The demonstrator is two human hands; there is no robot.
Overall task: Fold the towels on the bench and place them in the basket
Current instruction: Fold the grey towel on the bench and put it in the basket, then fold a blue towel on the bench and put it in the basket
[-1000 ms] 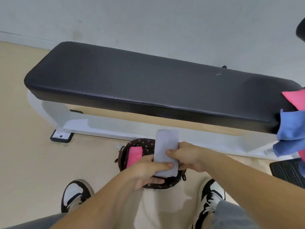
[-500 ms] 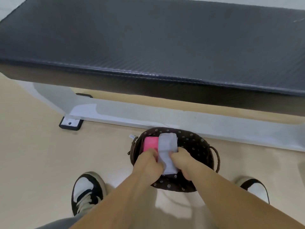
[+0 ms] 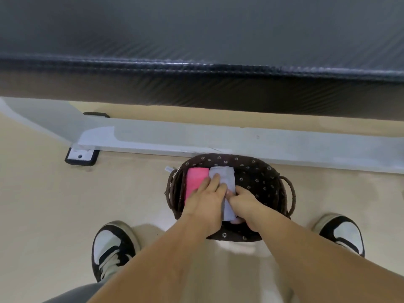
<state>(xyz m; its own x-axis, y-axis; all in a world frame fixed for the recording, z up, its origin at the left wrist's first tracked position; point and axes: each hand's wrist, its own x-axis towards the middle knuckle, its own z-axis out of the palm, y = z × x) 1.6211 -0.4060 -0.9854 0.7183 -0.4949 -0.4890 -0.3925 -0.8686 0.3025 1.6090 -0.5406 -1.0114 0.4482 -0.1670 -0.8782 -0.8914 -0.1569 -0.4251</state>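
A dark wicker basket (image 3: 260,171) with a flowered lining stands on the floor in front of the black bench (image 3: 196,36). Inside it lie a folded pink towel (image 3: 195,179) at the left and a folded pale grey towel (image 3: 226,178) beside it. My left hand (image 3: 207,197) rests flat with straight fingers over both towels. On the grey towel's right edge sits my right hand (image 3: 242,200), fingers curled against the cloth. Whether those fingers pinch the towel is hidden.
The bench's white frame rail (image 3: 240,143) runs just behind the basket, with a black foot pad (image 3: 80,157) at the left. My two black-and-white shoes (image 3: 112,248) (image 3: 343,232) flank the basket on the beige floor.
Both hands have lowered the grey towel from above the basket down into it beside the pink towel. The view has tipped down and closer; the towels at the bench's right end have left the frame.
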